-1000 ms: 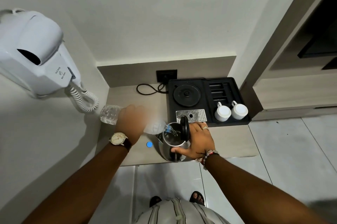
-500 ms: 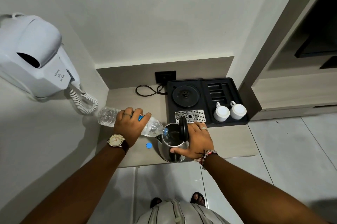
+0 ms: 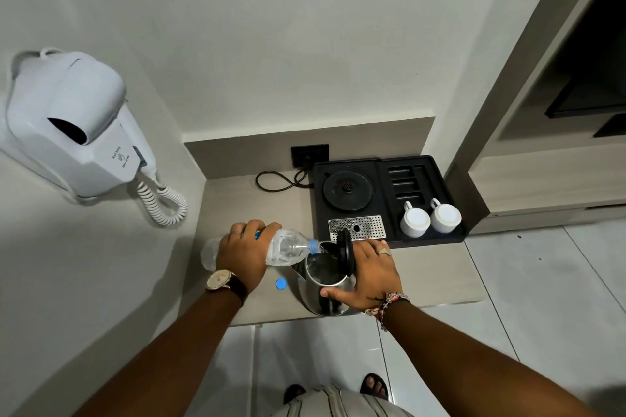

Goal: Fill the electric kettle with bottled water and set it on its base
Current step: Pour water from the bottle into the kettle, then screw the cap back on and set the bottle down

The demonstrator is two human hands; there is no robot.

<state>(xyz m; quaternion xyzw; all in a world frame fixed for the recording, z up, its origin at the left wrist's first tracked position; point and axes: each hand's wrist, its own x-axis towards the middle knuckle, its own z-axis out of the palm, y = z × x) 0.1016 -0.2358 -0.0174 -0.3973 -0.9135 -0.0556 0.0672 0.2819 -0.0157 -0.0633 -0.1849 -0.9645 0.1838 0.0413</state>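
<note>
On a counter (image 3: pixel 440 277) set against the wall, a kettle (image 3: pixel 321 294) stood near the front edge with a tipped bottle (image 3: pixel 288 248) at its left, the neck over its open mouth. A bottle cap (image 3: pixel 280 283) lay just left of the kettle. Behind and to the right, a tray (image 3: pixel 382 162) held the base (image 3: pixel 348 190), with two cups (image 3: pixel 430 220) on its right side, apparently upside down.
</note>
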